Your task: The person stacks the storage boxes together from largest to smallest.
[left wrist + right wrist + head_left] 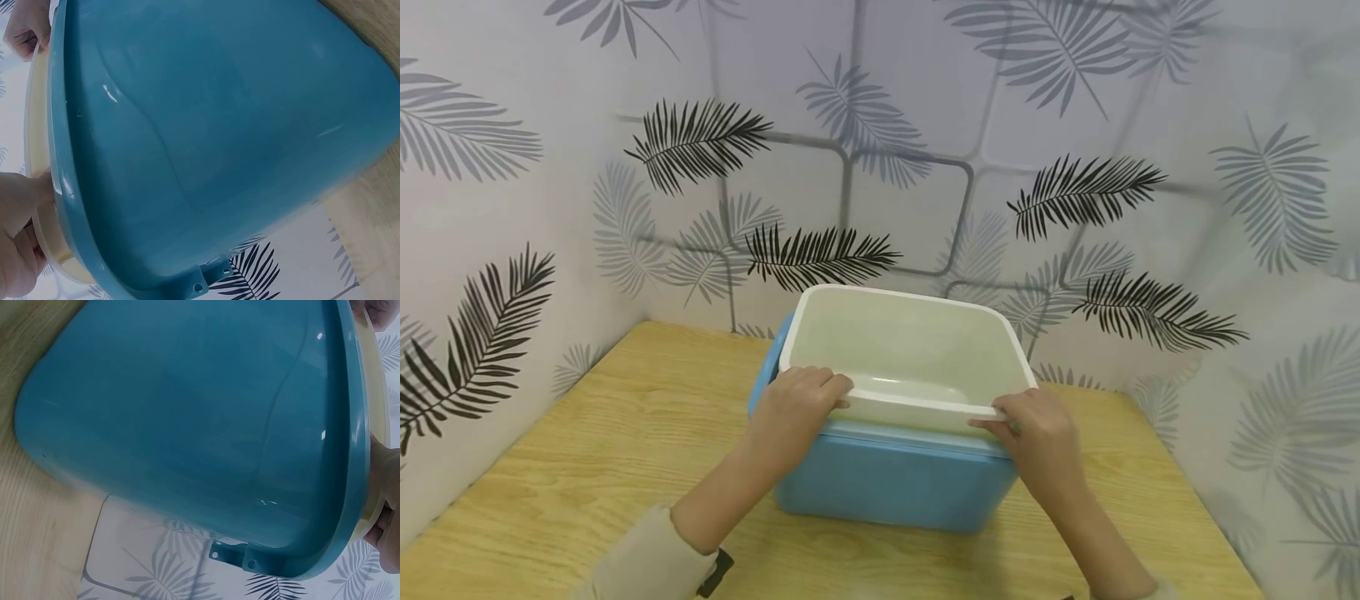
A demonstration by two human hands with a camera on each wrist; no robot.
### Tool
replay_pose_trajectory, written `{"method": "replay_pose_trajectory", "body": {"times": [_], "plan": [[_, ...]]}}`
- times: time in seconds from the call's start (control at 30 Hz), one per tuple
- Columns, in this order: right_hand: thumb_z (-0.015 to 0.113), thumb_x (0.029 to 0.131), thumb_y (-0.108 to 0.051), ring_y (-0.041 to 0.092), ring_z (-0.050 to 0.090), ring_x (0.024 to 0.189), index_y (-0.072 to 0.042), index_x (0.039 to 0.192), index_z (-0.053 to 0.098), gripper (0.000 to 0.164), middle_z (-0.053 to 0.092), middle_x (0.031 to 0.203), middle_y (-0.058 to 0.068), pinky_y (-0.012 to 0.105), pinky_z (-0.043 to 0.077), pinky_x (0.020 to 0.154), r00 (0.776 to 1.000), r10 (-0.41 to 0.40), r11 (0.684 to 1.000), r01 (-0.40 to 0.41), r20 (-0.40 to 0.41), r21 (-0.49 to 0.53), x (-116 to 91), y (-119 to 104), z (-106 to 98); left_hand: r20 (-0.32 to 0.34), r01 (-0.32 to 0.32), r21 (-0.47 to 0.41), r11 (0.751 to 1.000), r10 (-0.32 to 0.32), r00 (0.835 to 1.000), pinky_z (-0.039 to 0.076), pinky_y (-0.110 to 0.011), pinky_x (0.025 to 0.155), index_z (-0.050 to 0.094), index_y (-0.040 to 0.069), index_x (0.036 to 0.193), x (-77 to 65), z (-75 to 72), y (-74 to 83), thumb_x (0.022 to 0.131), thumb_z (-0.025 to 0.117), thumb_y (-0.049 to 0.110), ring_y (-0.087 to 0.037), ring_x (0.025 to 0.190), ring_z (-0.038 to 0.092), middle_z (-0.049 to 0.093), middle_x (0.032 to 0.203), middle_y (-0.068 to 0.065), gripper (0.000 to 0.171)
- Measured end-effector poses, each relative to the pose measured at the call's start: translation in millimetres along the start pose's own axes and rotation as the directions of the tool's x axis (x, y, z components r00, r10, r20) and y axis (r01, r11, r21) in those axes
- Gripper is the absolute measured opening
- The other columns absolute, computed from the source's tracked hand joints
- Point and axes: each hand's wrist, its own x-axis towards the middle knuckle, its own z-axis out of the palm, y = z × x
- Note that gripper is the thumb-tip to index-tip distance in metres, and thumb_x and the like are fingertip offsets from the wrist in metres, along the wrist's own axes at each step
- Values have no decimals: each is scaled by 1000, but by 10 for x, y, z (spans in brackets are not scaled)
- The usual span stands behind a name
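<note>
A cream plastic inner bin with a white rim (917, 403) sits partly raised inside a larger blue bin (891, 485). My left hand (797, 408) grips the inner bin's rim at its near left corner. At the near right corner my right hand (1037, 427) pinches the same rim, thumb and fingers on either side. The cream wall shows above the blue rim in the left wrist view, beside the left hand (19, 228). In the right wrist view, the right hand (389, 500) is close to the blue rim. Nothing shows inside the inner bin.
The blue bin stands on a wood-grain table (617, 442). Behind it and on both sides rise walls (910, 100) papered with a feather-leaf pattern. Small lugs with holes (237, 555) project from the blue bin's rim.
</note>
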Motion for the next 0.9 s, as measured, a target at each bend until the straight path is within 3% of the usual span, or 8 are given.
{"method": "replay_pose_trajectory", "body": {"times": [0.17, 0.37, 0.6, 0.73, 0.9], "plan": [[80, 52, -20, 17, 54, 55, -3, 69, 63, 29, 64, 62, 5, 29, 44, 52, 999, 22, 1000, -22, 30, -13, -29, -14, 20, 35, 17, -2, 1000, -17, 999, 41, -23, 55, 61, 7, 81, -31, 13, 5, 76, 69, 18, -13, 60, 55, 59, 66, -1, 14], [83, 50, -18, 16, 55, 55, -4, 68, 63, 30, 65, 61, 3, 31, 45, 54, 998, 35, 999, -33, 58, -24, -51, -21, 38, 49, 29, -7, 1000, -29, 998, 41, -24, 55, 62, 8, 82, -64, 51, 0, 76, 70, 18, -13, 59, 55, 60, 67, 0, 15], [84, 52, -17, 16, 57, 59, -3, 70, 64, 30, 66, 64, 5, 32, 47, 58, 992, 19, 1000, -20, 121, 6, -38, 8, -2, 86, 50, -15, 999, -48, 995, 43, -24, 56, 62, 8, 83, -67, 34, 15, 75, 71, 18, -13, 60, 55, 60, 68, 0, 15], [79, 61, -20, 16, 60, 64, -4, 74, 66, 24, 67, 69, 4, 32, 49, 62, 981, 38, 996, -52, 190, 73, -36, 34, -48, 102, 53, -22, 998, -51, 993, 43, -25, 57, 63, 8, 83, -55, 19, 21, 75, 70, 19, -13, 61, 57, 61, 69, 0, 16], [75, 69, -16, 14, 61, 67, -6, 75, 67, 14, 68, 71, 2, 32, 50, 64, 974, 63, 991, -87, 218, 104, -25, 28, -75, 124, 52, -47, 998, -46, 991, 45, -25, 59, 65, 8, 87, -53, -6, 12, 76, 70, 18, -14, 65, 60, 63, 72, 0, 15]]}}
